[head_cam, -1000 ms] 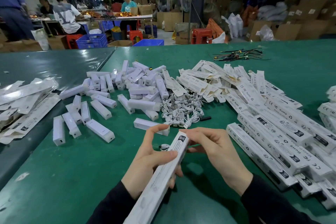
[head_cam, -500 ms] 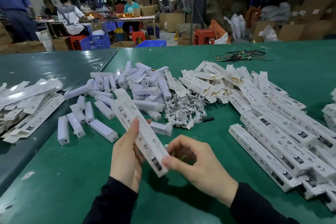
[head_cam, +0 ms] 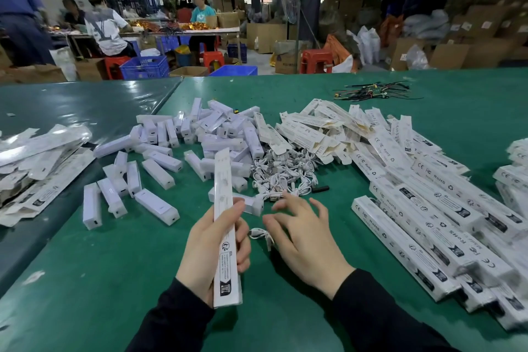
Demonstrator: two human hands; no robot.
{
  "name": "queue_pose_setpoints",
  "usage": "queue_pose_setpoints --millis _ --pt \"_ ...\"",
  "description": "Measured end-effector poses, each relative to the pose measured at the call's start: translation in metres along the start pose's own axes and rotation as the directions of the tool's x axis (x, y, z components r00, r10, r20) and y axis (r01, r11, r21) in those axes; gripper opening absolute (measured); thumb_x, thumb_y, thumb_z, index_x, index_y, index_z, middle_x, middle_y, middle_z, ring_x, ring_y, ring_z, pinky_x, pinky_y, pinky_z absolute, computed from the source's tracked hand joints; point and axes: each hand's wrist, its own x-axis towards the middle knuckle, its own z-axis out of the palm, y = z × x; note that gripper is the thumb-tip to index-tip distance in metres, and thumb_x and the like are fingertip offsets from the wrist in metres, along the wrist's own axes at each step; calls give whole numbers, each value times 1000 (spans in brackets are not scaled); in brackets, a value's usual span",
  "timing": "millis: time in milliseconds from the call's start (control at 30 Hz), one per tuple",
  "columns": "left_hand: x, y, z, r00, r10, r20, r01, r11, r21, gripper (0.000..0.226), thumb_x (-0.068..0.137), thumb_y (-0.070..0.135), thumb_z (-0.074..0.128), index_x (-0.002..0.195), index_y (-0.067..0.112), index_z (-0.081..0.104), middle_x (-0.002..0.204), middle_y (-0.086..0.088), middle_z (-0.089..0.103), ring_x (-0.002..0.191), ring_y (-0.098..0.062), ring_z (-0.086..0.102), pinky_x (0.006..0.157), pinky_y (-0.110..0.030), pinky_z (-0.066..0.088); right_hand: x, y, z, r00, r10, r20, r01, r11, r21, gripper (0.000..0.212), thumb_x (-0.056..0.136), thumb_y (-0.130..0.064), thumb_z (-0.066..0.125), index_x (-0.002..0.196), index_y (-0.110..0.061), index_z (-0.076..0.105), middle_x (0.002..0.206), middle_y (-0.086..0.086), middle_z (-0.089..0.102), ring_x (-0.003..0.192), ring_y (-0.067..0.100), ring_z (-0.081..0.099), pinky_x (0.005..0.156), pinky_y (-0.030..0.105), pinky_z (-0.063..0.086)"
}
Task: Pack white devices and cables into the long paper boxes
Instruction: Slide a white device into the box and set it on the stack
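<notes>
My left hand [head_cam: 211, 248] grips a long white paper box [head_cam: 225, 226], held nearly upright and pointing away from me. My right hand [head_cam: 305, 234] hovers beside it with fingers spread and holds nothing. A small coiled white cable [head_cam: 261, 234] lies on the green table between my hands. Just beyond my fingers lies a white device [head_cam: 251, 203]. Farther back sit a heap of white devices [head_cam: 200, 140] and a tangle of white cables [head_cam: 283, 174]. Flat unfolded boxes [head_cam: 320, 128] are piled behind the cables.
Closed long boxes [head_cam: 428, 217] are stacked along the right. Plastic-wrapped flat boxes [head_cam: 34, 163] lie at the left, across the seam onto the darker table. Dark cable ties [head_cam: 371, 91] lie far back. The green table [head_cam: 114, 280] is bare near me. Other people work in the background.
My left hand has swung the box from a left-leaning tilt to nearly upright. My right hand let go of the box end and moved right, fingers opening.
</notes>
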Motion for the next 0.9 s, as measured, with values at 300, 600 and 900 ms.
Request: queue_pose_setpoints --millis 300,600,900 --pt "-2 -6 -4 999 41 12 -42 996 83 47 76 24 59 115 -1 54 57 -11 43 33 -19 37 35 -22 35 14 -6 14 997 -80 2 80 994 -72 32 102 -36 40 101 -27 72 131 -7 47 140 11 27 115 41 -3" --pt "-6 -9 -2 991 17 134 -44 979 197 44 71 21 60 111 2 57 62 -11 55 37 -21 46 35 -24 40 2 19 -34 905 280 -319 -59 828 558 20 80 -12 77 83 -29 66 93 -10 65 75 6 67 63 15 53" --pt "-11 -11 1 933 -95 348 24 979 201 21 82 28 56 101 36 56 74 -14 56 31 -21 43 34 -23 42 1 28 -71 850 476 -226 -52 503 863 22 74 -41 73 85 -22 74 67 -4 67 49 15 62 47 18 49"
